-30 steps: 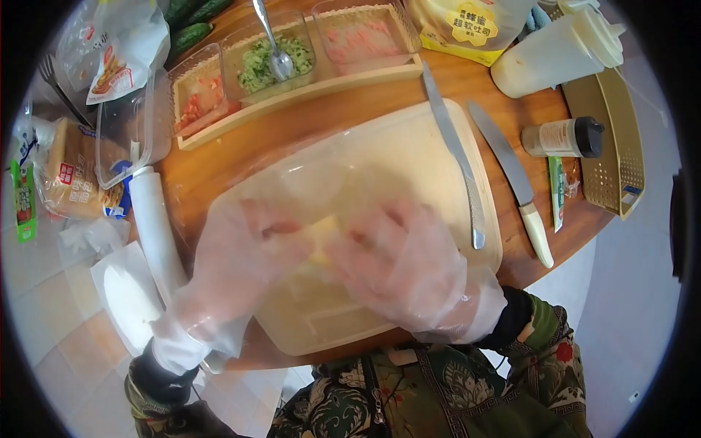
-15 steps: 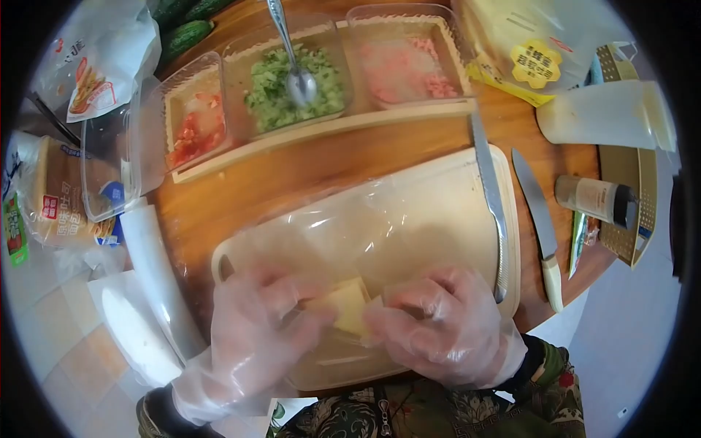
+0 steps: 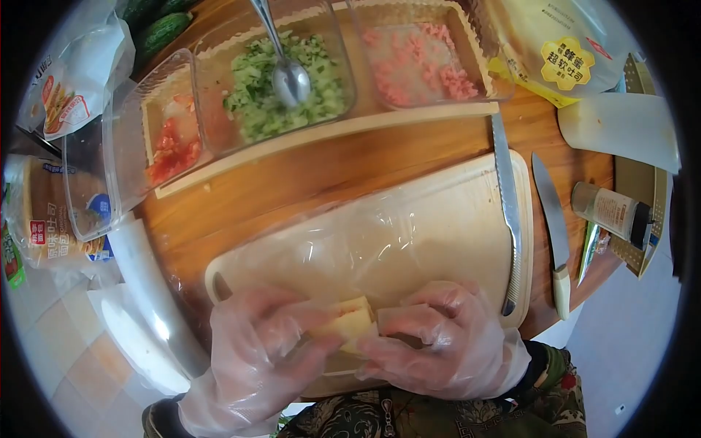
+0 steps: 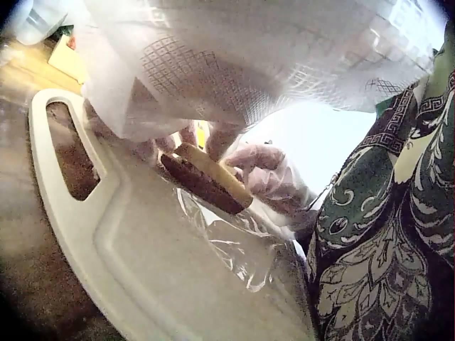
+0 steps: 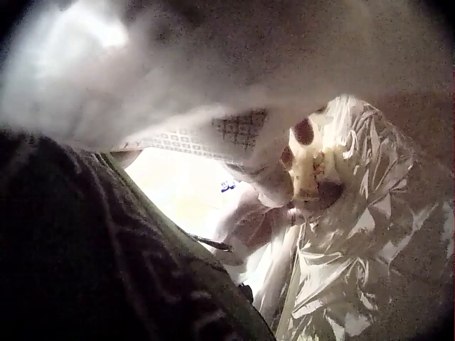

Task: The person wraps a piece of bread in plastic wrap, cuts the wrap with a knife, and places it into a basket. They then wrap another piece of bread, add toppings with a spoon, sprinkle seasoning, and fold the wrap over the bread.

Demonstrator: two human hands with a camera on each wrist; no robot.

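Observation:
Low over the front of the cream cutting board, both gloved hands hold a small pale-yellow folded piece of bread. My left hand pinches its left side between thumb and fingers. The fingertips of my right hand grip its right side. A browner face of the bread shows in the left wrist view, and bits of filling show at its end in the right wrist view. Under the hands, clear plastic film lies wrinkled across the board.
Behind the board stand boxes of diced red food, chopped green vegetable with a spoon, and pink bits. A serrated knife lies on the board, a kitchen knife beside it. A film roll lies left.
The hands have come together from blurred motion, and the bread now looks more folded between them. The head view has shifted, bringing the food boxes closer.

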